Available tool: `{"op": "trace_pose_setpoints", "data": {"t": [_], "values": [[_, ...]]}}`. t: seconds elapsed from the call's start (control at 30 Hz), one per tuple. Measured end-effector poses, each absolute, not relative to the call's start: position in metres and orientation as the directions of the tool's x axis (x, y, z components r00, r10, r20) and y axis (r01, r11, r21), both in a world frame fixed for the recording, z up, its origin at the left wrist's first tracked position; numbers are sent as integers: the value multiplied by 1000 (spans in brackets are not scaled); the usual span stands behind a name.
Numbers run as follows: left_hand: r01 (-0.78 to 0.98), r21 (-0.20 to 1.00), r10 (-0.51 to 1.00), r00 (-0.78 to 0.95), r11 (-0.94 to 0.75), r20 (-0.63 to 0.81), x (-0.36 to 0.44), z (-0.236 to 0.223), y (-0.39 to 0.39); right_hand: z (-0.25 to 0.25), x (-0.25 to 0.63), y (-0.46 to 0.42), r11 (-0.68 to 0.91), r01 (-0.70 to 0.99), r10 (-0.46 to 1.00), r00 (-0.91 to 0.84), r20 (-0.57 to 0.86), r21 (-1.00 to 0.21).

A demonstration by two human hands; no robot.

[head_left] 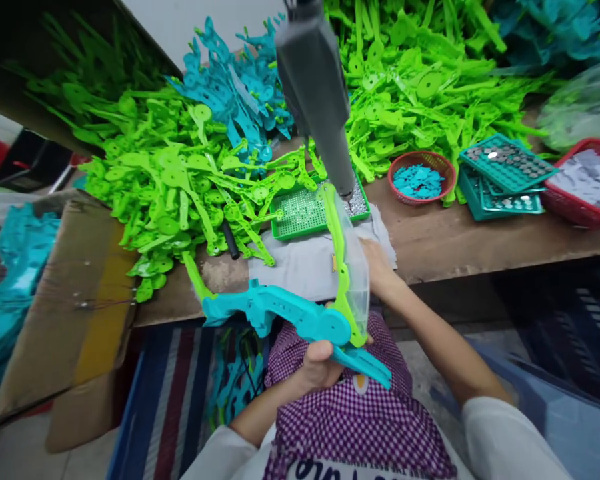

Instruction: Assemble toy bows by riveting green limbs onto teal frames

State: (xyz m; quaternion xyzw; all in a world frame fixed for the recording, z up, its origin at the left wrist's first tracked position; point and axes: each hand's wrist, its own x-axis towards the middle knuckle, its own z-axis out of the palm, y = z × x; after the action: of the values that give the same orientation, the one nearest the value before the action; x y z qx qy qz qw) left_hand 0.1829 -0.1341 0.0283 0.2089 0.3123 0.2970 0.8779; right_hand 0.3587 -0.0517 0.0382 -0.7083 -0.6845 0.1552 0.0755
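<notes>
Piled on the worktable (480,242), glossy lime plastic parts (170,163). By the checked cloth apron (350,430), dark lettering (314,470), partly legible: "THE BEST". Above, curved turquoise-and-lime frame (290,310), clasped in left hand (320,368). Partly behind its translucent panel (355,267), right hand (379,268), grip impossible to tell.

The apron (355,427) reads "THE BEST" (partly cropped).

Right hand (379,268) partly hidden behind translucent panel (356,270), grey driver (316,90) cropped above.

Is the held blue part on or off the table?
Off: the left hand holds the blue part above the checked apron, in front of the table.
</notes>
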Motion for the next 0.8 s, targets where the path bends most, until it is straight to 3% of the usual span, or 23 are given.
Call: {"op": "trace_pose_setpoints", "data": {"t": [0.03, 0.1, 0.17, 0.27, 0.37, 0.43, 0.6, 0.8], "values": [[-392, 561, 663, 607, 729, -438, 183, 28, -134, 41, 368, -70, -83, 934, 993, 48, -106, -348], [-379, 575, 671, 578, 725, -464, 182, 28, -133, 50, 390, -116, -190, 829, 980, 196, -45, -527], [-346, 570, 645, 590, 745, -486, 181, 27, -130, 63, 408, -160, -119, 674, 980, 196, 22, -729], [-292, 539, 570, 673, 790, -472, 181, 28, -127, 87, 417, -199, 64, 560, 992, 58, 116, -826], [-307, 543, 567, 713, 782, -413, 184, 31, -124, 103, 407, -195, 185, 556, 970, -236, 59, -810], [-324, 564, 589, 710, 760, -386, 186, 31, -124, 110, 399, -181, 233, 597, 939, -343, 18, -767], [-294, 604, 617, 652, 741, -440, 181, 15, -131, 119, 393, -158, 348, 716, 887, -461, -36, -605], [-303, 585, 625, 609, 752, -489, 173, -7, -136, 111, 383, -160, 467, 749, 866, -494, 73, -470]]}}
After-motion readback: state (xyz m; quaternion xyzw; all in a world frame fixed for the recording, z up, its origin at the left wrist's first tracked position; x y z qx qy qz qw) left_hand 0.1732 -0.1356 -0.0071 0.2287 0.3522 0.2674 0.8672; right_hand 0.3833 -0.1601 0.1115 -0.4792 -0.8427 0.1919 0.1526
